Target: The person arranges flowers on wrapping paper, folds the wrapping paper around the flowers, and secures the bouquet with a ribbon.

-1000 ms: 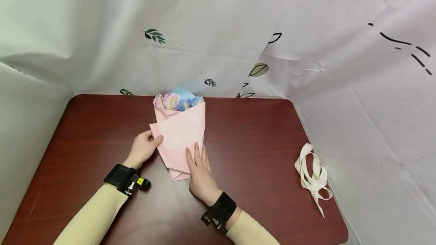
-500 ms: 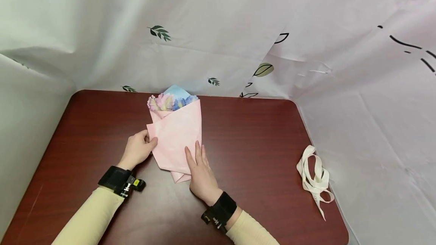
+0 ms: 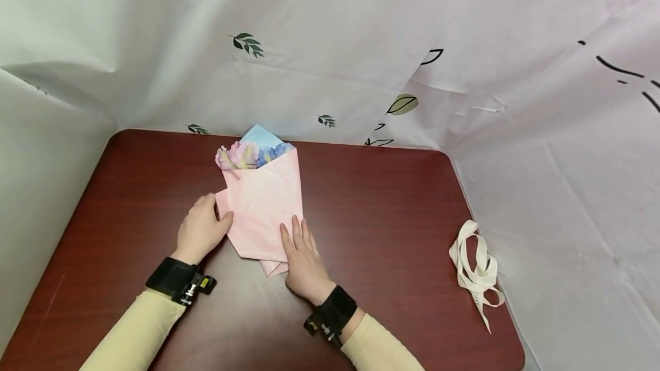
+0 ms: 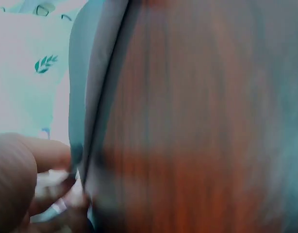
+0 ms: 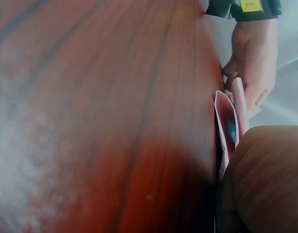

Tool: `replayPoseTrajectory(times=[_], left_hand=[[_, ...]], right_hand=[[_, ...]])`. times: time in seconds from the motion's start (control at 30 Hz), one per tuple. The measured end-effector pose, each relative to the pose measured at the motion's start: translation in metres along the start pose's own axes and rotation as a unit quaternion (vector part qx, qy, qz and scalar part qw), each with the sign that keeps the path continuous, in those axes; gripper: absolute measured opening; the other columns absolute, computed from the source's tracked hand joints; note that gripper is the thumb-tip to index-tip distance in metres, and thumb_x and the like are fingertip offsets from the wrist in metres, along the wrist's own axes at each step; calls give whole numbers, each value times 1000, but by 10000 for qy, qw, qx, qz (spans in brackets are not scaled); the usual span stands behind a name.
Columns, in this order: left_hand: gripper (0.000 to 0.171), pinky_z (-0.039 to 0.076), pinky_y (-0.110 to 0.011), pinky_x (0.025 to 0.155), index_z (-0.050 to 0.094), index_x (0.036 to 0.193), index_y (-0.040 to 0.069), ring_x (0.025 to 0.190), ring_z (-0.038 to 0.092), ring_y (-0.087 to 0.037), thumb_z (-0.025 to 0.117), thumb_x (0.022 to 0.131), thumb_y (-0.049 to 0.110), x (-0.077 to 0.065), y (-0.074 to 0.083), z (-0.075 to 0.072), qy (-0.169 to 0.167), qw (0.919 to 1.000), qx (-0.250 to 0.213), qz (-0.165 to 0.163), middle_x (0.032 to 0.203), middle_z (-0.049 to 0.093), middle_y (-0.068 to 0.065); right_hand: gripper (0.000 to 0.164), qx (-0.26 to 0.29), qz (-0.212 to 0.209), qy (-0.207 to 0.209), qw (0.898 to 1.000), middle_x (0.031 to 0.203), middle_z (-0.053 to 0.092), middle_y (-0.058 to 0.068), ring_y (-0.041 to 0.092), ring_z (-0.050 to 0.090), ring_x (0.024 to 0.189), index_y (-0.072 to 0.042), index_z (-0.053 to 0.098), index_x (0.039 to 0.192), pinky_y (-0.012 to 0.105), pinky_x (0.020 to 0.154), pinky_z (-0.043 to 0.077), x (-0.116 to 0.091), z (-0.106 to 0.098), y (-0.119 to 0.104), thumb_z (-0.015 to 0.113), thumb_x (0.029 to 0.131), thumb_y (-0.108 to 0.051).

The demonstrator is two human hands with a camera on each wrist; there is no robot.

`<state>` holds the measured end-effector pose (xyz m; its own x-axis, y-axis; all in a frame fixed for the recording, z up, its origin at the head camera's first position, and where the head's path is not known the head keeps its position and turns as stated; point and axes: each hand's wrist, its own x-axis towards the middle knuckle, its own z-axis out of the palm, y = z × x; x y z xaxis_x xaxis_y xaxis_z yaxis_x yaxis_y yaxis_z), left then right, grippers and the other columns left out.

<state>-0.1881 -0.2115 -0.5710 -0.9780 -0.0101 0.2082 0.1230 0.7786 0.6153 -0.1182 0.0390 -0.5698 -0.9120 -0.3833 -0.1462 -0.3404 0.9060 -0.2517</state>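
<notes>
A bouquet wrapped in pink wrapping paper (image 3: 265,210) lies on the table, its pink flowers (image 3: 239,155) and blue flowers (image 3: 273,153) showing at the far end. Light blue paper (image 3: 262,135) rises behind the blooms. My left hand (image 3: 201,229) pinches the wrapping paper's left edge, thumb above it; the left wrist view shows its fingers (image 4: 49,155) at that edge. My right hand (image 3: 305,265) rests with straight fingers on the lower right part of the wrap. In the right wrist view, the wrap's folded end (image 5: 229,128) stands between both hands.
A loose heap of white ribbon (image 3: 475,271) lies by the right edge of the dark red table (image 3: 381,233). A white curtain (image 3: 309,44) printed with leaves closes off the back and sides.
The bouquet has shifted somewhat left and tilted with its flowers leftward. My left hand has moved left with the paper edge, while the right hand stays nearly in place on the wrap.
</notes>
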Motion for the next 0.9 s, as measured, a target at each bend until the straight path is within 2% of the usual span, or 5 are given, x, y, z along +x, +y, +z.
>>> replayPoseTrajectory(times=[0.13,0.3,0.4,0.57,0.9], left_hand=[[79,33,-67,104,41,148,-2,138,35,-51,74,78,9,-6,26,10,469,9872,314,1495,153,33,-31],[79,13,-63,119,25,160,3,154,10,-42,65,95,24,-31,59,26,-975,9434,378,3146,168,12,-17],[74,15,-63,118,27,158,0,153,15,-41,60,101,33,-43,63,33,-1802,9295,328,3202,167,18,-16],[77,6,-62,118,25,160,2,154,11,-39,57,102,43,-51,51,40,-2489,9294,31,2723,168,17,-14],[72,-8,-52,120,23,162,12,155,6,-35,43,106,52,-54,28,40,-2550,9247,158,2822,169,17,-8]], right_hand=[[106,-128,77,-79,9999,169,-4,17,35,-4,155,-14,13,164,48,123,14,2,-2,-3,67,75,4],[99,-225,89,-206,9995,168,-6,18,38,-5,154,-11,11,163,49,123,13,2,-3,-5,68,82,-1],[96,-185,33,-179,9997,168,-7,18,37,-5,154,-6,13,162,49,123,12,1,-3,-4,69,85,-6],[106,-67,37,0,10000,169,-7,17,38,-4,155,-5,15,162,49,123,13,-3,-3,1,75,74,-1],[88,-69,-709,-172,9973,167,-8,21,38,0,154,-7,14,163,52,122,15,-12,-6,18,59,88,-8]])
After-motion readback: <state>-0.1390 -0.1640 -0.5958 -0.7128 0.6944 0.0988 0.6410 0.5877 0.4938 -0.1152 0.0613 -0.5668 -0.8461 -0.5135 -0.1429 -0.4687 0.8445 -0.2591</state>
